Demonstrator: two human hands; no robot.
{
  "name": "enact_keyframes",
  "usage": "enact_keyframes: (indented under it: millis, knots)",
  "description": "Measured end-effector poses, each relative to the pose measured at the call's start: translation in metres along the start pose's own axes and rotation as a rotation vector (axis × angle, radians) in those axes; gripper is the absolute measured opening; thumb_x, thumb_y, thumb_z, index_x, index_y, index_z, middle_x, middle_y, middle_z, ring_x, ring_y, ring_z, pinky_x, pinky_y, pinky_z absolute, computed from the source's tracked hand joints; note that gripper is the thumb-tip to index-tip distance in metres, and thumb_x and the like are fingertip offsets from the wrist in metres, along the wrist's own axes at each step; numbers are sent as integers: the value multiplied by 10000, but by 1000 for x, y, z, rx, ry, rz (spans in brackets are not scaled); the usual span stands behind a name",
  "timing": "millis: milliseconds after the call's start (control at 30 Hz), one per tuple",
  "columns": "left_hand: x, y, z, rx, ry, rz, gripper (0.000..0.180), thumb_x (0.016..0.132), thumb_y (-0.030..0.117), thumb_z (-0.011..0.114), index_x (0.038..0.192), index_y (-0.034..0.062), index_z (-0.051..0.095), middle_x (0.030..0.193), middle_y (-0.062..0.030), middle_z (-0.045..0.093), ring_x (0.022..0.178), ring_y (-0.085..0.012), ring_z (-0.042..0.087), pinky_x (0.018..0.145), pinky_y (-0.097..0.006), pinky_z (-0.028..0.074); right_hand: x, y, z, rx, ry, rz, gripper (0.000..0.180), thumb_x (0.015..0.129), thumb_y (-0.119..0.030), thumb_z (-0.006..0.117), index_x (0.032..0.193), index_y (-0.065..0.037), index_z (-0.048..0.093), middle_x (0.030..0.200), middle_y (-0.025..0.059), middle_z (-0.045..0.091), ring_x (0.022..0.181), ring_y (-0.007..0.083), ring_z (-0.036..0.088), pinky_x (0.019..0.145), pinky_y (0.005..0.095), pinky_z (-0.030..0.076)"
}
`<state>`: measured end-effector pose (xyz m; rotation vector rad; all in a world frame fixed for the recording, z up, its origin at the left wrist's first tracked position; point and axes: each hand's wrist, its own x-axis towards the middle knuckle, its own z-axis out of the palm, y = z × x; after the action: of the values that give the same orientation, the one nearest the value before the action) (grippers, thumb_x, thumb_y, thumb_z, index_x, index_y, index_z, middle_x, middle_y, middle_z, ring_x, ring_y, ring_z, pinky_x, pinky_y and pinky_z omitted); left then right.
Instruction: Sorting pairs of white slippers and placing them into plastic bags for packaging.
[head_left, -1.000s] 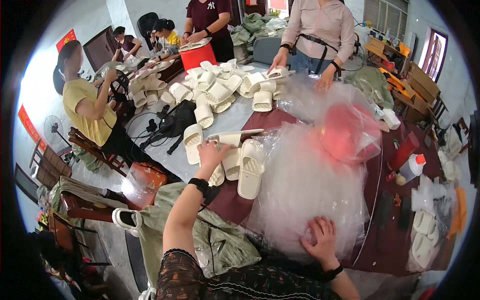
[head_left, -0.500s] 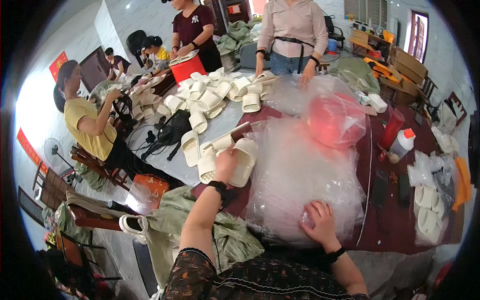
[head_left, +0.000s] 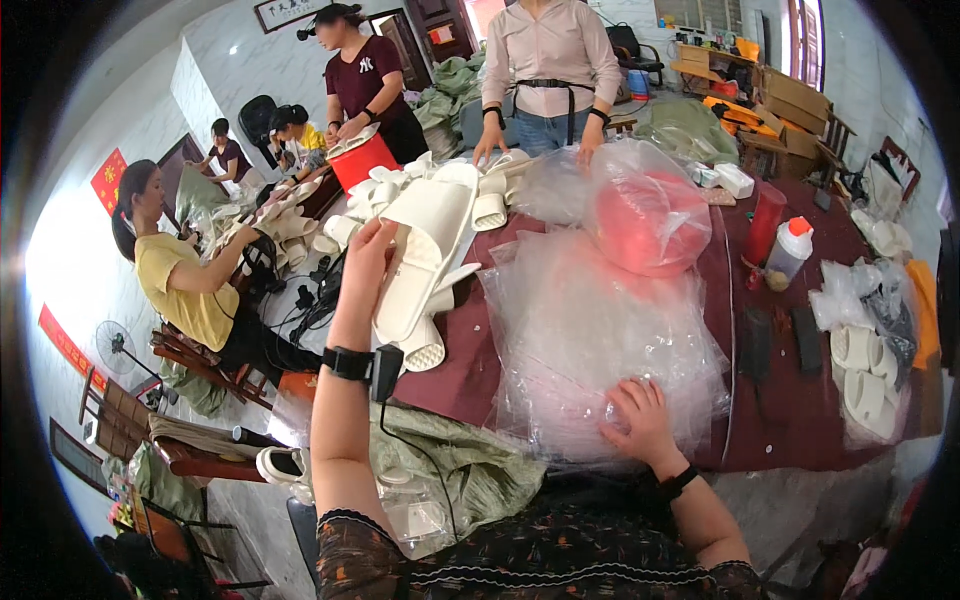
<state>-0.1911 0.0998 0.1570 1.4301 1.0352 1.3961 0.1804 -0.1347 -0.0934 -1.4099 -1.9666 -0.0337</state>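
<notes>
White slippers point(head_left: 425, 240) above clear bags point(head_left: 590, 340)

A red bucket point(head_left: 362, 160) is seen at the far left of the table, behind a heap of white slippers point(head_left: 300, 225); a pink basin wrapped in plastic point(head_left: 645, 215) is placed at the far middle; a white bottle with a red cap point(head_left: 790, 250) is stood to the right, beside a red cup point(head_left: 765, 222); cardboard boxes point(head_left: 790, 100) are stacked far right.
</notes>
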Motion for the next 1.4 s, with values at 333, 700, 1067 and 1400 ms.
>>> enact_keyframes:
  millis: [333,700,1067,1400]
  knots:
    - [-109,82,111,102,-163,108,241,997,239,497,1079,44,612,935,-35,637,773,-128,597,686,-301,501,4,-2,1,6,12,6,516,779,-394,751,1177,-87,636,1242,138,582,1237,352,505,1094,545,318]
    - [-114,-156,241,-268,-289,-212,428,1017,213,537,1405,42,477,1160,-129,648,925,-214,675,789,-324,555,1,-5,8,-76,6,-59,563,750,-407,769,1203,-103,631,1205,133,592,1187,359,523,1080,566,345]
    - [-163,-152,194,723,-499,252,704,888,318,687,1492,117,385,1566,-244,271,1161,-413,575,975,-472,491,3,3,3,-41,-37,-32,614,726,-423,784,1221,-87,644,1245,149,595,1199,377,514,1092,582,329]
    - [-189,-211,166,873,-397,509,776,844,438,701,1510,180,396,1604,-221,218,1441,-503,222,1150,-552,276,8,-4,-32,481,-5,310,376,816,-220,705,1121,-1,681,1154,160,652,1089,318,610,998,434,448]
